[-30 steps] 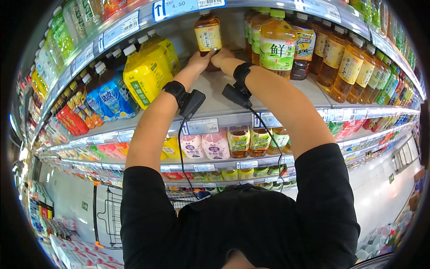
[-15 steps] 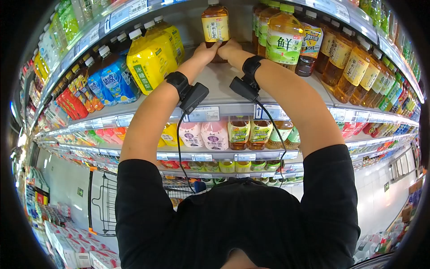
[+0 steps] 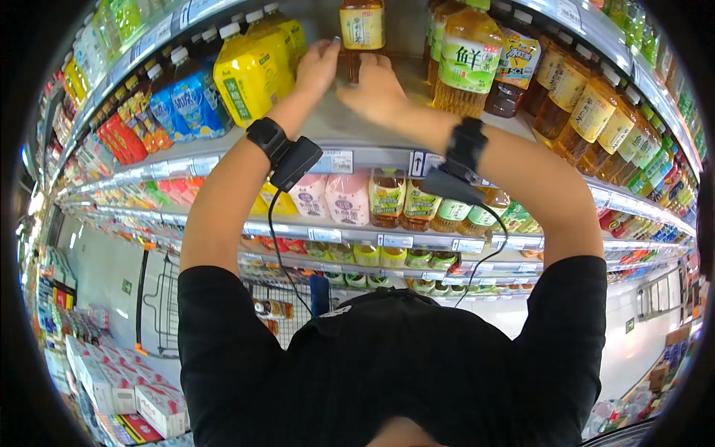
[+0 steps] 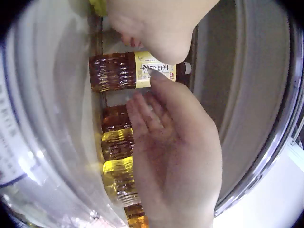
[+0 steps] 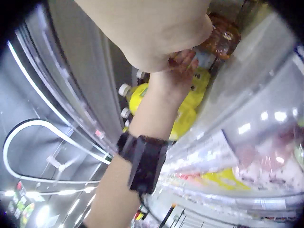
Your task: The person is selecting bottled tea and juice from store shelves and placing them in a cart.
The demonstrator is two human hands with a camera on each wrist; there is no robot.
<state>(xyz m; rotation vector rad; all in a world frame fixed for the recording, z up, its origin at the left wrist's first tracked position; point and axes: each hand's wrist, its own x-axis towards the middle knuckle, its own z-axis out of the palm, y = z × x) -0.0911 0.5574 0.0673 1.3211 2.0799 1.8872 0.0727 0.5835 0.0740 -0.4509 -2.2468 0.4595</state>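
Just beyond hands (image 3: 316, 68) (image 3: 375, 91), bottle (image 3: 363, 28), neighbouring “鲜” label (image 3: 468, 65)

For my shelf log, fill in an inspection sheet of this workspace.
Surface: grey shelf, price tags along its edge.
Job's things: brown tea bottle, upright, yellow label facing out.
Clutter: yellow packs left of it, large green-labelled bottle right.
Hands: left hand beside the tea bottle, fingers loose; right hand before its base; contact can't be told.
Cables: a black cable hangs from each wrist camera; snags: nothing seen.
Surroundings: cart and stacked cartons on the lower left.
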